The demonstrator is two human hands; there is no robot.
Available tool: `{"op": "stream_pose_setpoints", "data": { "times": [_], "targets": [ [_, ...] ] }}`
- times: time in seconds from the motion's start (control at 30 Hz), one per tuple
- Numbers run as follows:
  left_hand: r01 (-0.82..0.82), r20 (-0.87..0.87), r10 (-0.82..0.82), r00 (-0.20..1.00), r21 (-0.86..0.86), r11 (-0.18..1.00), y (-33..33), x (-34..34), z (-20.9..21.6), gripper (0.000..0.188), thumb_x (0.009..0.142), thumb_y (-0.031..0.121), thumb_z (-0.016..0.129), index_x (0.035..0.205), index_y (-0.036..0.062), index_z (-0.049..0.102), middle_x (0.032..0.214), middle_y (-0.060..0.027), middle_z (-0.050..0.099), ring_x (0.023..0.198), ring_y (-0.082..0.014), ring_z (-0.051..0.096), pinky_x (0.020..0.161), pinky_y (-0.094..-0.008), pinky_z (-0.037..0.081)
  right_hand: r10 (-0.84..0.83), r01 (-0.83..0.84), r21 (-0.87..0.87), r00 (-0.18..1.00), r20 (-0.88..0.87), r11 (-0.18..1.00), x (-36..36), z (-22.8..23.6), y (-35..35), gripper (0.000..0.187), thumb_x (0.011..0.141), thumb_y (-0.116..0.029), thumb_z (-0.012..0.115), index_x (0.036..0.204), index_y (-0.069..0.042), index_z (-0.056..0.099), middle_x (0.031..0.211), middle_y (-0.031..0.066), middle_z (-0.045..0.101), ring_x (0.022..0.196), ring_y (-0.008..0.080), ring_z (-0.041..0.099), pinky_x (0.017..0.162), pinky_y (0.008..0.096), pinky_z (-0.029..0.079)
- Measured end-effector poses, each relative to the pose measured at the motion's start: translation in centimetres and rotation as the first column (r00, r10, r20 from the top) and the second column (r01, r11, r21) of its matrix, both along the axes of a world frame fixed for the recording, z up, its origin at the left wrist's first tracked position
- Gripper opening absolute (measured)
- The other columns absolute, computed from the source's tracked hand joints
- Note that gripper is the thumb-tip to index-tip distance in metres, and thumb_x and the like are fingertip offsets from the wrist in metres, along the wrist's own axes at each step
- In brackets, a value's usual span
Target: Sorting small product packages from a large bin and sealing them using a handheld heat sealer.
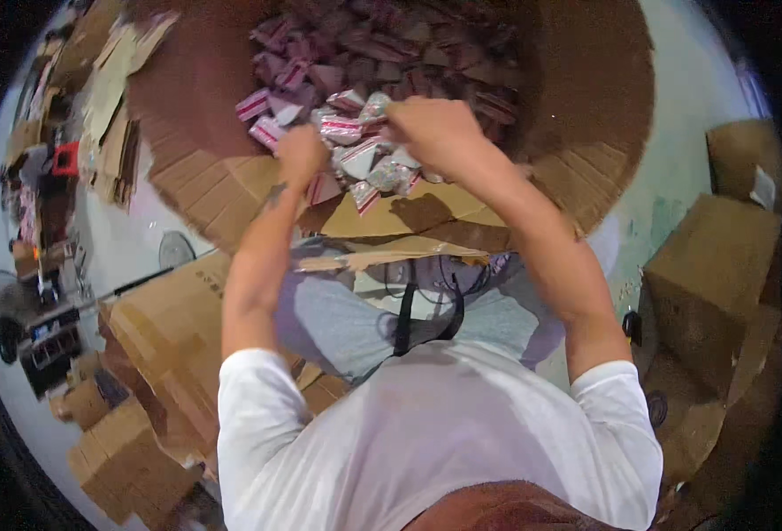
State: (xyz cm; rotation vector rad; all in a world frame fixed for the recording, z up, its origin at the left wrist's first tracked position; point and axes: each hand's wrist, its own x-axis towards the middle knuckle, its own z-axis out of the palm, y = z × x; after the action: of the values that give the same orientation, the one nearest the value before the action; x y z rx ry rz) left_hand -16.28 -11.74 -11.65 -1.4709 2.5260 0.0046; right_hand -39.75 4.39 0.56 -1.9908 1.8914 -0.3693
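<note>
Both my arms reach forward into a large cardboard box [599,115], where small pointed packets [357,159] in white, pink and clear wrapping lie in a heap. On the near left of the heap, my left hand [302,155] is closed, its fingertips turned down and hidden among the packets. A pink-striped packet [267,131] lies right beside it. My right hand [440,128] is closed too, back of the hand up. A shiny clear packet [375,108] shows at its fingertips, but I cannot tell whether it is gripped.
The box's near flap [426,211] bends toward my lap. Flattened cardboard [165,310] lies at my left, near a floor fan [6,296] and a red crate [66,159]. Brown cartons [709,257] stand at my right. Darker packets fill the box's far part.
</note>
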Motion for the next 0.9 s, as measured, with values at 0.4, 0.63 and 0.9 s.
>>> {"op": "stream_pose_setpoints", "data": {
  "times": [0.4,0.63,0.9],
  "targets": [
    [0.342,-0.835,-0.148,0.530,0.051,0.938,11.2,-5.0,11.7,0.016,0.093,0.007,0.063,0.105,0.0007,0.054,0.093,-0.0110,0.065,0.083,-0.0181,0.064,0.074,-0.0337,0.052,0.061,0.006,-0.249,0.963,0.264,0.969,2.1,-4.7,1.4,0.025,0.086,-0.025,0.063,0.097,-0.003,0.067,0.089,0.0197,0.069,0.086,0.0413,0.066,0.071,0.0505,0.053],
    [0.358,-0.925,0.027,0.379,0.173,0.917,10.9,-5.6,8.9,0.066,0.089,0.025,0.073,0.142,0.0002,0.043,0.137,-0.0164,0.051,0.127,-0.0292,0.049,0.111,-0.0395,0.033,-0.039,0.210,-0.047,0.385,0.922,0.977,1.7,-1.8,1.3,0.041,0.100,-0.038,0.051,0.100,0.002,0.061,0.096,0.0202,0.062,0.094,0.0413,0.058,0.084,0.0502,0.045],
    [0.350,-0.907,0.130,0.400,0.283,0.893,10.2,-4.4,6.6,0.059,0.099,0.026,0.059,0.147,-0.0028,0.038,0.143,-0.0171,0.048,0.128,-0.0275,0.050,0.108,-0.0366,0.037,0.120,0.232,-0.516,0.820,0.560,0.825,2.1,-3.1,-0.3,0.045,0.096,-0.041,0.056,0.075,-0.001,0.059,0.079,0.0202,0.060,0.084,0.0407,0.058,0.083,0.0471,0.043]
  ]
}}
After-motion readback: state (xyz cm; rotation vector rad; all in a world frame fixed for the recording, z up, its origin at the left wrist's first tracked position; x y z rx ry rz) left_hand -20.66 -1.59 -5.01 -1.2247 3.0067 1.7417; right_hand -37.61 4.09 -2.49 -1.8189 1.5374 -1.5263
